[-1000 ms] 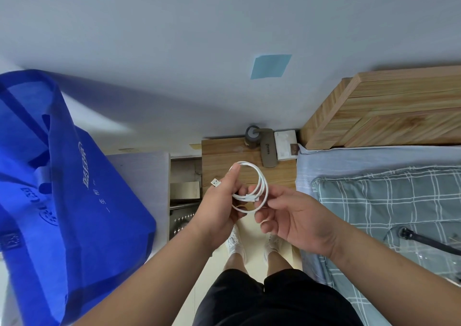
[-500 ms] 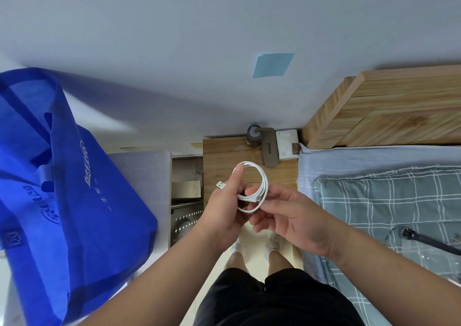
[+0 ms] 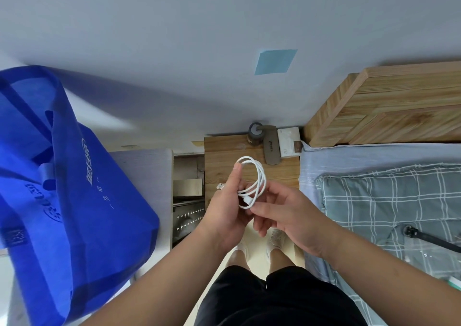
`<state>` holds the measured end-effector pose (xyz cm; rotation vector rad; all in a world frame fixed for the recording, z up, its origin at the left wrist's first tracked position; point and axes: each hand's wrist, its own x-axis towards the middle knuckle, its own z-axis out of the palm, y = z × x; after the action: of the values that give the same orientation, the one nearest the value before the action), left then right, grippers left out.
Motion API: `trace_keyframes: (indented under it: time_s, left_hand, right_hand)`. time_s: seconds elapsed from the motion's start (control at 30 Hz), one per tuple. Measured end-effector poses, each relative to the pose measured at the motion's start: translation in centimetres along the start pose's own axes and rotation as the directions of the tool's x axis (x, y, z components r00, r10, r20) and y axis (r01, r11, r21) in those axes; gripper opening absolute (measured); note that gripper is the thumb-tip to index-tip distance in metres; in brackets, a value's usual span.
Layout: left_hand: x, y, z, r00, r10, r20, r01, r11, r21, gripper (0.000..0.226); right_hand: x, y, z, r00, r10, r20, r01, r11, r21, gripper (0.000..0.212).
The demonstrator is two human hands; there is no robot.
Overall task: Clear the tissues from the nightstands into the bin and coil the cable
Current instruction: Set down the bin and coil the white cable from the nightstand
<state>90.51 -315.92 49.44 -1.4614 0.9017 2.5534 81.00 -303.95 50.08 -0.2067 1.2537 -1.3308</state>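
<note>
Head view, from the left: we see a blue bag (image 3: pixel 74 188) at the edge. Our left hand (image 3: pixel 225 208) grips the coiled white cable (image 3: pixel 257 183), thumb up along the loop, the USB plug (image 3: pixel 220 186) poking out leftward. Our right hand (image 3: pixel 287 213) pinches the coil's lower end. Both hands hold it above the wooden bench (image 3: pixel 224 156), with the bed (image 3: pixel 374 156) at the right.

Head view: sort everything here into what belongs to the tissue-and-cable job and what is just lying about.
Job: white cable, coiled, held in the left hand and right hand; wooden nightstand below them.
Lying about: blue bag; grey case and dark roll on the nightstand; white packet beside them; plaid pillow.
</note>
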Motion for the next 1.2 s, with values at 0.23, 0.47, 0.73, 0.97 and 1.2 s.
trace_keyframes:
  time_s: [0.23, 0.47, 0.73, 0.97, 1.2]
  left_hand:
    - [0.0, -0.4, -0.1, 0.986, 0.127, -0.108, -0.115, 0.987, 0.114, 0.057]
    - [-0.1, -1.2, -0.1, 0.962, 0.189, -0.196, -0.16, 0.975, 0.156, 0.063]
    - [0.3, 0.1, -0.4, 0.964, 0.108, -0.242, -0.156, 0.97, -0.189, 0.052]
    - [0.5, 0.2, -0.2, 0.975, 0.03, -0.218, -0.103, 0.938, -0.331, 0.053]
    - [1.0, -1.1, -0.1, 0.962, 0.065, -0.264, -0.11, 0.981, -0.161, 0.053]
  right_hand:
    - [-0.2, 0.4, 0.3, 1.0, -0.009, 0.015, 0.008, 0.999, 0.051, 0.032]
    - [0.1, 0.7, 1.0, 0.994, 0.044, -0.104, -0.034, 0.995, 0.092, 0.015]
    - [-0.2, 1.5, 0.8, 0.986, -0.021, -0.165, 0.017, 1.0, -0.023, 0.03]
    - [-0.8, 1.3, -0.2, 0.992, 0.023, -0.128, -0.029, 0.999, -0.043, 0.026]
    - [0.6, 1.4, 0.3, 0.993, 0.034, -0.117, -0.029, 0.998, 0.047, 0.029]
